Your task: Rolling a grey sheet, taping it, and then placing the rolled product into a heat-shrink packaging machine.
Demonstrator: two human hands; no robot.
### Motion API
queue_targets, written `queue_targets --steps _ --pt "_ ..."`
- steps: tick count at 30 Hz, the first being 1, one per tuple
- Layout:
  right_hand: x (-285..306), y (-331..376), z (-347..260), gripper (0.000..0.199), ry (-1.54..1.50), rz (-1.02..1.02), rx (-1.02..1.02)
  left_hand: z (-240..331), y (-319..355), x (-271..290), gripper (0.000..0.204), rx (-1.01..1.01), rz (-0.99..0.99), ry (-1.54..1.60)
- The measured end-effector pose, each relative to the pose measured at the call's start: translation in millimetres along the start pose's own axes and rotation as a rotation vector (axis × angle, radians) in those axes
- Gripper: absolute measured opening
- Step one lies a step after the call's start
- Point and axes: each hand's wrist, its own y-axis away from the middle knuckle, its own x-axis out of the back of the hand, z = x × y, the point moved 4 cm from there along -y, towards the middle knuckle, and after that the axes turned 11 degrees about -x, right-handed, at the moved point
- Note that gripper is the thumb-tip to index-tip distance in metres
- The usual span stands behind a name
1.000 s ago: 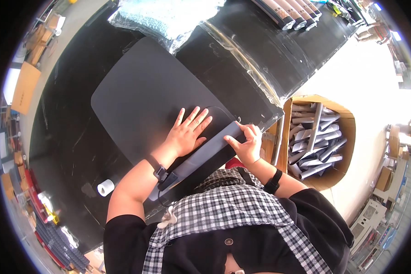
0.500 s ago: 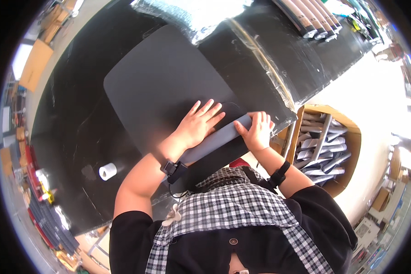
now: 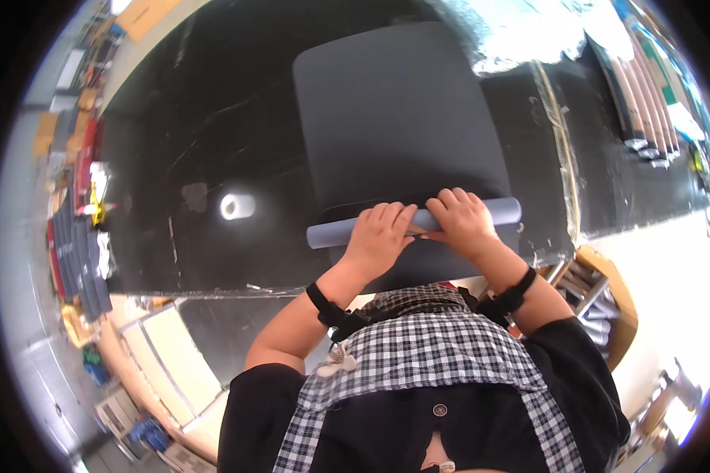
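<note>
A dark grey mat (image 3: 398,110) with rounded far corners lies flat on the black-covered table (image 3: 244,142). Across its near part rests a smooth blue-grey roll (image 3: 503,211), almost level from left to right. My left hand (image 3: 380,235) curls over the middle of the roll, and my right hand (image 3: 461,221) grips it just to the right. The thumbs nearly meet, with a narrow tan strip (image 3: 418,229) showing between them; what it is I cannot make out. Dark material continues under the roll toward my apron.
A small white roll (image 3: 238,206) lies to the left on the table. Shiny clear plastic film (image 3: 521,31) covers the far right. Several tan-and-black rolled mats (image 3: 643,102) lie at the right. A cardboard box (image 3: 619,303) of rolled pieces stands beyond the near right table edge.
The roll has swung from slanted to nearly level across the mat. My left hand has gone from lying spread on the mat to gripping the roll beside my right. The view has turned.
</note>
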Motion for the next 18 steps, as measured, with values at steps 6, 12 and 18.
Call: queue_targets --steps 6,12,18 --pt "1 16 7 0.046 -0.037 -0.305 -0.141 -69 69 57 0.038 0.621 0.481 -0.005" --pt "-6 9 9 0.052 -0.009 -0.250 -0.107 -184 167 64 0.047 1.038 0.109 -0.204" --pt "-4 3 15 0.060 -0.081 -0.216 -0.119 -143 101 54 0.029 0.854 0.517 0.950"
